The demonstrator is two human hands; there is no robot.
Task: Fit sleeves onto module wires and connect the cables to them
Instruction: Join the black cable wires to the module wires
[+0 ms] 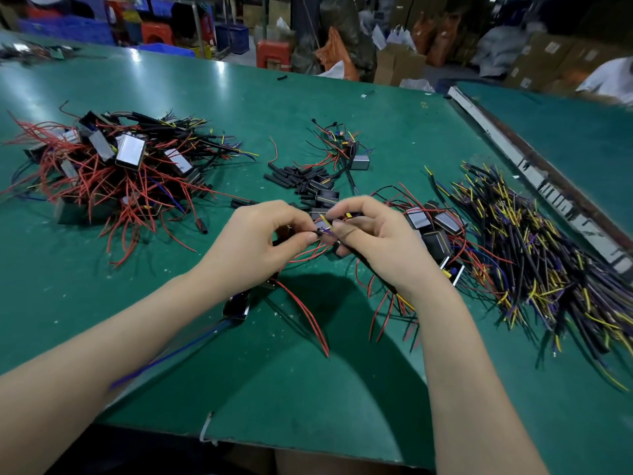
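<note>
While your left hand (260, 241) and right hand (373, 234) both pinch thin wires (325, 229) at frame centre, you look mid-join, sleeves (298, 176) piled just above, so next likely needs aligned wire ends.

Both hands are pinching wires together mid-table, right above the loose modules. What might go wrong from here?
1. The left hand and right hand meet over tangled red wires; a pull may drag neighbouring modules along.
2. The joint itself is hidden by fingertips, so a wrong wire pairing could go unseen.
3. The sleeve pile lies beyond the hands; reaching over may snag the hanging module.
</note>
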